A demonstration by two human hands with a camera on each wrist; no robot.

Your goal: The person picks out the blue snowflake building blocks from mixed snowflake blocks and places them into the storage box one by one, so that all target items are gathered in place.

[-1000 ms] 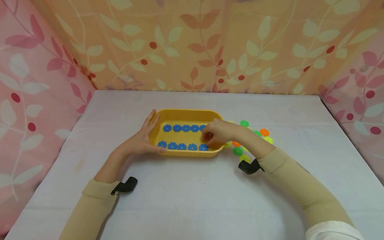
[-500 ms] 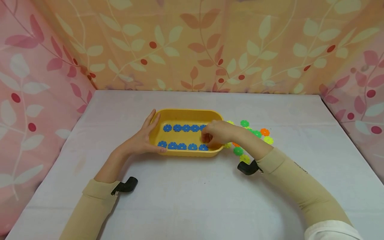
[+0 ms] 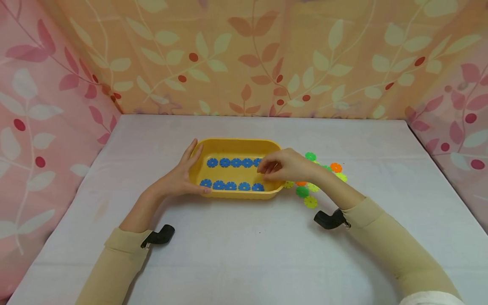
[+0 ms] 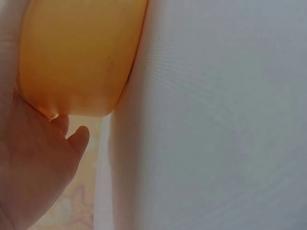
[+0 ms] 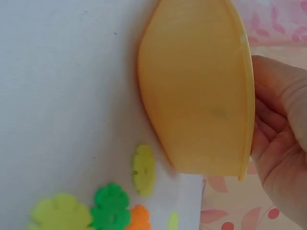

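A yellow plastic tray [image 3: 236,194] sits on the white-covered table. Inside it, blue flower-shaped discs form a far row [image 3: 236,162] and a near row [image 3: 230,186]. My left hand [image 3: 177,178] grips the tray's left end, thumb on the near rim and fingers spread along the far left side. Over the tray's right end hovers my right hand [image 3: 291,166], its fingers loosely bent, with nothing visible between them. It partly hides the rightmost disc of the far row. The right wrist view shows this hand [image 5: 283,124] beyond the tray's rim [image 5: 249,96].
Loose flower-shaped discs lie right of the tray: green [image 3: 302,192], yellow [image 3: 310,202] and orange [image 3: 336,167] among them, some hidden under the right forearm. Patterned curtains [image 3: 251,59] enclose the back and sides of the table.
My right hand has lifted slightly from the tray's right end and shifted right, its fingers loosening. The right forearm has moved right too. My left hand and the tray stay put.
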